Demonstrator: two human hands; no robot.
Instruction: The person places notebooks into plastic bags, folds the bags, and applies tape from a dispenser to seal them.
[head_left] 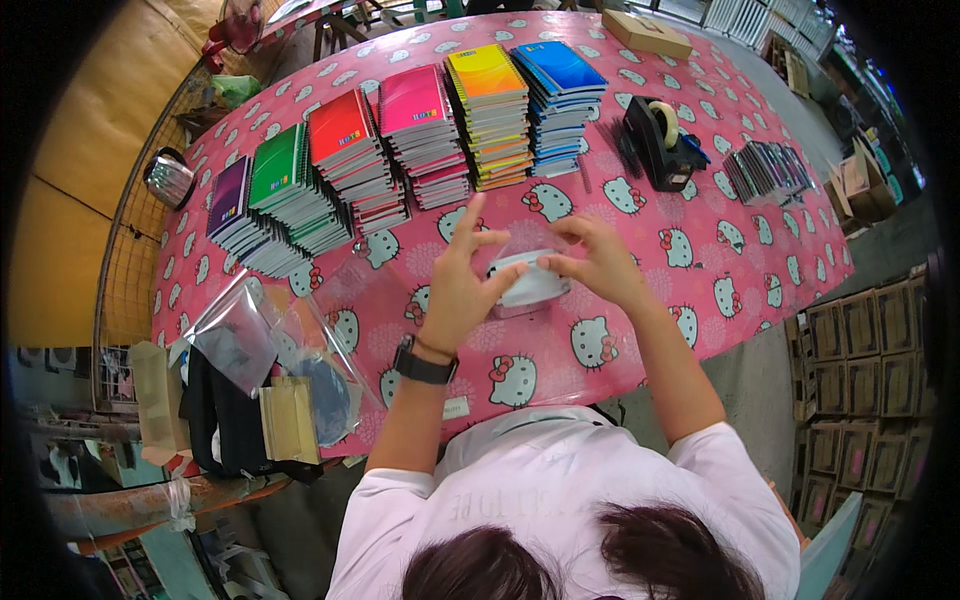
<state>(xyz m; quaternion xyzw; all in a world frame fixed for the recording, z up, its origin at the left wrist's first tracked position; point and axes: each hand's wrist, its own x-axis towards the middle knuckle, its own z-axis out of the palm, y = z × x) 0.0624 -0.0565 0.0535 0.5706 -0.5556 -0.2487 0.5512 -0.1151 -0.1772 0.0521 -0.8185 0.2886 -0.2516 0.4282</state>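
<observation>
On the table right before me is a small whitish packet [535, 288], with clear plastic around its upper edge. Its contents cannot be made out. My left hand [462, 275] is at the packet's left side, thumb tip on its top and the index finger stretched upward, fingers apart. From the right, my right hand [603, 258] curls its fingers around the packet's far right corner, thumb pressed against it. A dark watch is on my left wrist.
Spiral notebooks stand in several stacks behind my hands, among them yellow [487, 75] and blue [560, 68]. A black tape dispenser [655, 150] and a row of small packs [770, 172] lie right. Clear plastic sleeves [237, 335] lie left. Cartons [860, 370] are stacked beyond the table's right edge.
</observation>
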